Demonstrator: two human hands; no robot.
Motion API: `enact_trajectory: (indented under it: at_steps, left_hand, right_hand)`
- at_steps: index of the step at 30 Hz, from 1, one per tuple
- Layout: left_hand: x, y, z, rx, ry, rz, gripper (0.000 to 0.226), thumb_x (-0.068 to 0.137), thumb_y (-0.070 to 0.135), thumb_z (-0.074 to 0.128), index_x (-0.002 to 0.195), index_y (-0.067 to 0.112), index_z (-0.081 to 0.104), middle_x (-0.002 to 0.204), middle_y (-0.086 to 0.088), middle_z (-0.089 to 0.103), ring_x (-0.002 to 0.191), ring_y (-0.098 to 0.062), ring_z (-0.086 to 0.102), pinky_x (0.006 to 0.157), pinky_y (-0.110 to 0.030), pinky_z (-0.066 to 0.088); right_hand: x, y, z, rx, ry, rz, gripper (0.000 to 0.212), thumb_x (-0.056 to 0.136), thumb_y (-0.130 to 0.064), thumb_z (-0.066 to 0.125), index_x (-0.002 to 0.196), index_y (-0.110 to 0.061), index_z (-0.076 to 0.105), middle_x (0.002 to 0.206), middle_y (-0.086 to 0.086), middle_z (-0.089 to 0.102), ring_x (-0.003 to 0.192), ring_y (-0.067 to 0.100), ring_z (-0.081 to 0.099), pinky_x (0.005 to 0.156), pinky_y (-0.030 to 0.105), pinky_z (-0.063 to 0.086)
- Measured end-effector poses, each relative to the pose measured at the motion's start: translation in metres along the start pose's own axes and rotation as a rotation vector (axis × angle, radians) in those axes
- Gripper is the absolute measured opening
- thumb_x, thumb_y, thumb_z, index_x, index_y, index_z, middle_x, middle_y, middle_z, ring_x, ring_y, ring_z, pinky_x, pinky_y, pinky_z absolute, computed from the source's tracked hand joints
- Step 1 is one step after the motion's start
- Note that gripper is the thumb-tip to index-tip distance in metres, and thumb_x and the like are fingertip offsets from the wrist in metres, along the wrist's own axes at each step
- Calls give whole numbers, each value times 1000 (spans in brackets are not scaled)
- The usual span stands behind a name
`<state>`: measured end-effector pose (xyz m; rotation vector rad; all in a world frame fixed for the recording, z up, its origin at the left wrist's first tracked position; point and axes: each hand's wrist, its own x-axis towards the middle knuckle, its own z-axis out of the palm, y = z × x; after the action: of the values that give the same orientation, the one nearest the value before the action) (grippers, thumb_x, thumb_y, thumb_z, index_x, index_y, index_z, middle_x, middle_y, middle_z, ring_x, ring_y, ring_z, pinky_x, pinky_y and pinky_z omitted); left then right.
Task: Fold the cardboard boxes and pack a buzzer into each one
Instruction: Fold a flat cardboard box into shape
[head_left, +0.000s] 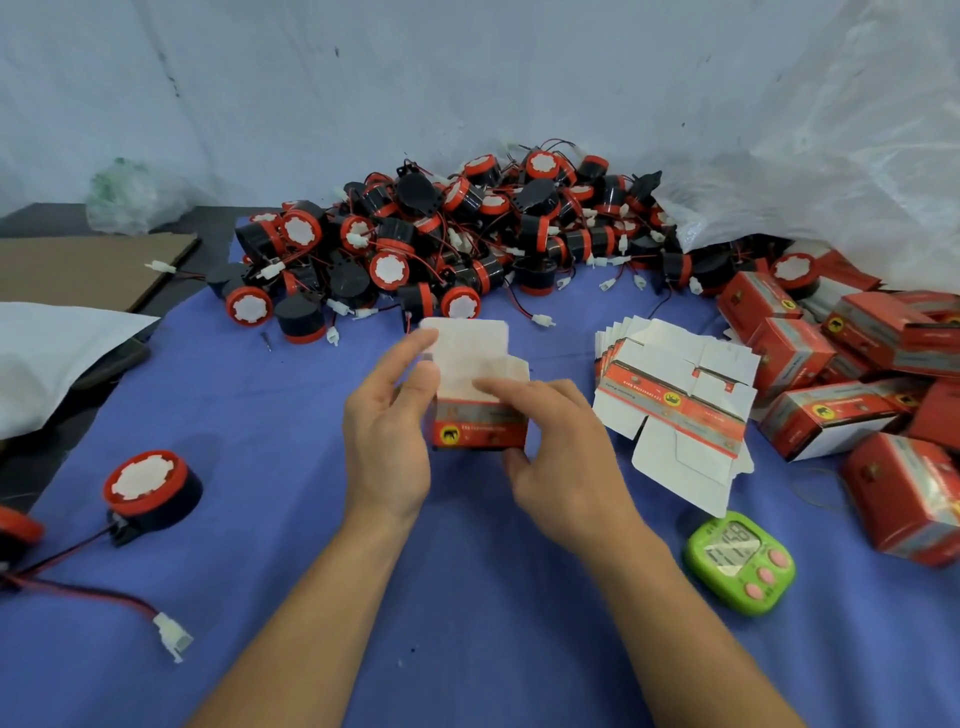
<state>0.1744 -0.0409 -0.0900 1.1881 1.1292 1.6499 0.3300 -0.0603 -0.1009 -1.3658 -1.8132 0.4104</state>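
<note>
Both hands (387, 441) (563, 457) hold the box (480, 410), flaps upright, mid-cloth (467, 623).

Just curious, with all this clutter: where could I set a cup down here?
Bare blue cloth lies between the lone buzzer and the left hand. Crowded: buzzer pile behind, flat boxes, folded boxes and timer on the right.

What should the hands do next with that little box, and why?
Probably the left hand should fetch the loose buzzer on the blue cloth: it and the right hand hold the box upright, white top flaps open, no buzzer seen in it.
</note>
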Motion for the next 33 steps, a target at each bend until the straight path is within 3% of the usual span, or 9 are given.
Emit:
enact_trajectory:
  at_steps: [2,4,8,14,19,24,27,30,33]
  left_hand:
    - [3,-4,1,93,-41,-66,48,83,35,63,129,46,61,134,25,63,126,8,56,100,-18,47]
    - [3,-9,2,277,-52,-186,68,74,40,65,139,50,51,128,30,59,121,7,56,94,-19,47]
    - [3,-14,2,382,-79,-301,58,65,34,59,122,49,61,104,18,69,101,-7,66,75,-27,55]
    - [5,-10,-4,377,-228,-279,73,62,15,52,125,52,60,115,22,68,106,-1,64,76,-22,53]
    - [5,-10,-4,428,-318,-203,78,61,14,56,131,50,58,115,21,66,99,1,65,72,-22,58]
    - [10,-14,-6,417,-322,-244,78,76,-1,53,138,45,57,123,21,66,112,-1,63,79,-20,56]
    - [9,-9,-4,363,-308,-279,78,66,16,59,136,48,57,114,24,69,104,4,65,71,-13,53]
    - [6,7,-6,261,-244,-240,77,66,27,61,140,47,55,124,21,66,113,1,62,85,-17,49]
    - [19,33,-42,621,-90,-14,69,71,34,56,139,43,58,138,17,62,126,-5,55,96,-26,45]
  right_hand:
    - [0,-1,4,-189,39,-22,57,69,13,61,109,-25,76,92,-11,68,98,13,45,88,28,42]
    - [0,-6,5,-344,-37,-15,51,63,10,49,90,-24,76,72,-9,59,85,15,36,78,32,34]
    - [-5,-11,6,-470,-205,-18,63,55,-14,18,95,-29,65,87,-7,63,74,17,41,67,32,22]
    - [-9,-19,12,-489,-218,55,41,76,-6,49,106,-30,65,107,-12,60,88,20,46,62,32,29]
    - [-10,-23,11,-522,-229,53,39,76,-10,48,102,-31,66,109,-14,59,89,17,39,65,31,26]
    - [-8,-25,12,-493,-319,101,31,80,-14,49,107,-29,56,109,-11,57,78,21,44,52,31,24]
    - [-5,-28,11,-539,-357,140,31,82,-18,48,108,-31,56,109,-9,57,68,25,48,50,31,21]
    - [-3,-30,10,-605,-362,150,36,83,-18,47,113,-33,60,107,-8,56,69,26,49,50,31,19]
    - [-3,-32,11,-615,-374,162,33,81,-16,47,109,-30,59,110,-7,56,66,28,47,50,31,17]
